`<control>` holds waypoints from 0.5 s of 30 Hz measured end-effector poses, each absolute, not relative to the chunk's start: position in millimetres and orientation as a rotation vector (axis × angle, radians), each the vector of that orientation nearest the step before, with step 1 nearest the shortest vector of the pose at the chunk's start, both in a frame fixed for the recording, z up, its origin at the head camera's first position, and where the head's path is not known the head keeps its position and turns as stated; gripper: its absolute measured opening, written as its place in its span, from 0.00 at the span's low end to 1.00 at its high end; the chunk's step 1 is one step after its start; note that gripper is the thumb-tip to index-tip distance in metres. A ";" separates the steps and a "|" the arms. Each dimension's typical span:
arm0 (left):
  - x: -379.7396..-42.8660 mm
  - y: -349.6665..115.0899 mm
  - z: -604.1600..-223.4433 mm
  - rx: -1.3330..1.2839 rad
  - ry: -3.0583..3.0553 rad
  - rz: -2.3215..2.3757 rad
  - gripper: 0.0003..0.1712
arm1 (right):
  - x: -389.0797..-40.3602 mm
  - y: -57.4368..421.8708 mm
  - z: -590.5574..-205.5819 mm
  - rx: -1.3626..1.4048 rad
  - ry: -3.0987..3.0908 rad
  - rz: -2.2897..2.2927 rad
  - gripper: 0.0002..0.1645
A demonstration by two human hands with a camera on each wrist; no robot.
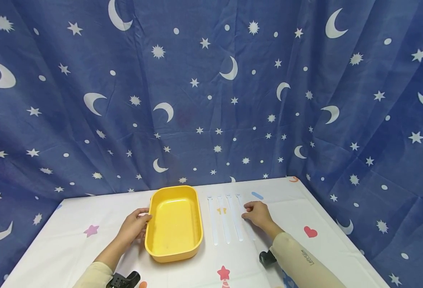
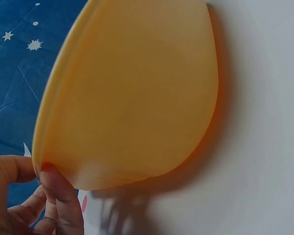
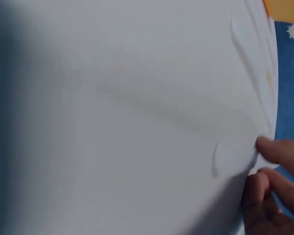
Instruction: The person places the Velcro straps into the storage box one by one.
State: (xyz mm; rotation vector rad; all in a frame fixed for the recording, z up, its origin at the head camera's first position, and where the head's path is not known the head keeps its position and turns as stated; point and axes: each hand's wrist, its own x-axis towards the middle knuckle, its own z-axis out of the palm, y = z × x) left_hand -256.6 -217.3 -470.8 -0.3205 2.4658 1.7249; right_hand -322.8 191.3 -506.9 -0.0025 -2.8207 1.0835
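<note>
Yellow basin (image 1: 174,224) and 4 white strips (image 1: 235,220) lie on the white tablecloth (image 1: 182,276), the strips side by side just right of the basin, their small squared heads at the far end. The left hand (image 1: 134,226) is at the basin's left wall and pinches the rim there between thumb and fingers. The right hand (image 1: 258,214) is at the strip farthest from the basin (image 1: 240,201), fingertips at its edge; whether they grip it or only touch it, I cannot tell.

From its smooth, faintly glossy walls, the basin looks like moulded plastic: probably light, fairly stiff and hard to break, though a touch slippery on the flat sides. Its raised rim seems the surest hold, and nothing is visible inside to add weight. A pinch at 1 side would steady it or slide it; a level lift would go better with 2 hands on opposite long sides.

Beside the basin, the strips look thin, flat and very light, likely bendy along their length. Lying flush, they may be awkward to get a nail under, so a pinch across both long edges, or at the thicker-looking head, should serve better than pressing from above.
</note>
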 end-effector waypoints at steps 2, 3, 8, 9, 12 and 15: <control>-256.3 -217.1 -470.6 -0.320 2.465 1.729 0.29 | -322.3 190.7 -506.0 -0.017 -2.819 1.072 0.20; -256.0 -217.0 -470.4 -0.318 2.467 1.728 0.29 | -321.9 190.2 -505.0 -0.022 -2.817 1.064 0.20; -255.2 -216.4 -470.1 -0.329 2.474 1.715 0.28 | -319.4 187.5 -498.9 -0.079 -2.815 1.047 0.20; -254.9 -216.2 -470.0 -0.333 2.478 1.708 0.28 | -318.8 187.0 -497.7 -0.090 -2.816 1.048 0.19; -254.6 -215.9 -469.9 -0.343 2.486 1.694 0.28 | -317.3 185.6 -494.6 -0.120 -2.820 1.054 0.17; -254.8 -215.5 -470.0 -0.343 2.486 1.697 0.28 | -316.5 184.9 -493.0 -0.143 -2.824 1.064 0.16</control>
